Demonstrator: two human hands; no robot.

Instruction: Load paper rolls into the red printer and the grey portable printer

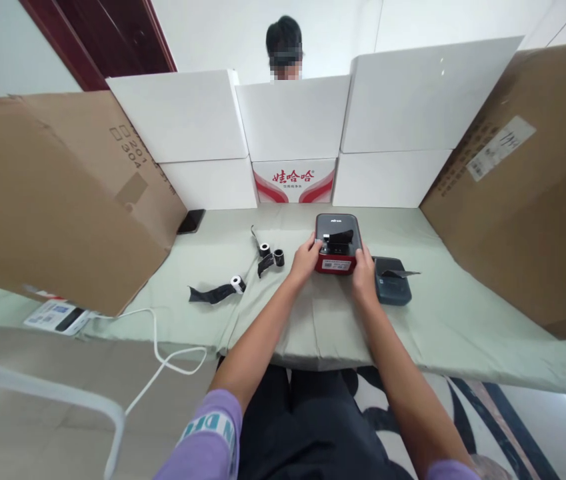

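A small black-and-red printer [337,257] is held by its two sides, with a dark strip sticking out of its top. My left hand [305,257] is closed against its left side, and my right hand [361,272] grips the right side. Just right of that hand lies a second dark blue-grey printer [393,293], a dark strip jutting from it. To the left on the cloth are a white-and-black roll [237,285] with a long black tail, a second roll [265,250], and a black roll [279,257] next to it.
White boxes [293,120] wall off the back, and large cardboard cartons stand left [63,200] and right [527,200]. A phone [191,221] lies by the left carton. A white cable [155,333] hangs over the front edge near a power strip [57,317]. Behind the boxes is a person [283,43].
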